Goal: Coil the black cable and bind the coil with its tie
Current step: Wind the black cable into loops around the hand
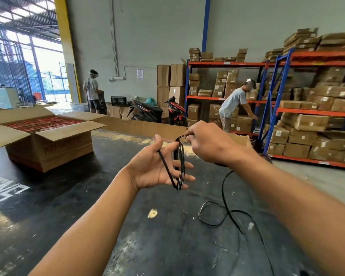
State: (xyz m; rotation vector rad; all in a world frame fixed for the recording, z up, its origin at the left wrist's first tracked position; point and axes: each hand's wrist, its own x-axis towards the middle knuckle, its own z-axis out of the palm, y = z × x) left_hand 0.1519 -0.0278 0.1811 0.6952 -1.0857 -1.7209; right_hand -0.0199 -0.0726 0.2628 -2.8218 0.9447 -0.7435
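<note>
Black cable (180, 166) is mid-wind here, a few loops stacked around the spread fingers of the left hand (157, 168) at the centre of the frame. That hand is open, palm up, acting as a former rather than gripping. The right hand (205, 143), just up and right of it, is pinched shut on the top of the loops, feeding the next turn over. The rest of the cable trails down under the right forearm and lies in loose curls on the dark tabletop (68, 196) at lower right.

My take on doing this bit well: keep the left fingers spread evenly so every loop comes out the same size, lay each turn flat beside the last one instead of crossing, and let the slack untwist as it comes up. Can't spot the tie anywhere, so probably binding is a way off. Open cardboard box (48, 140) at left isn't involved.
</note>
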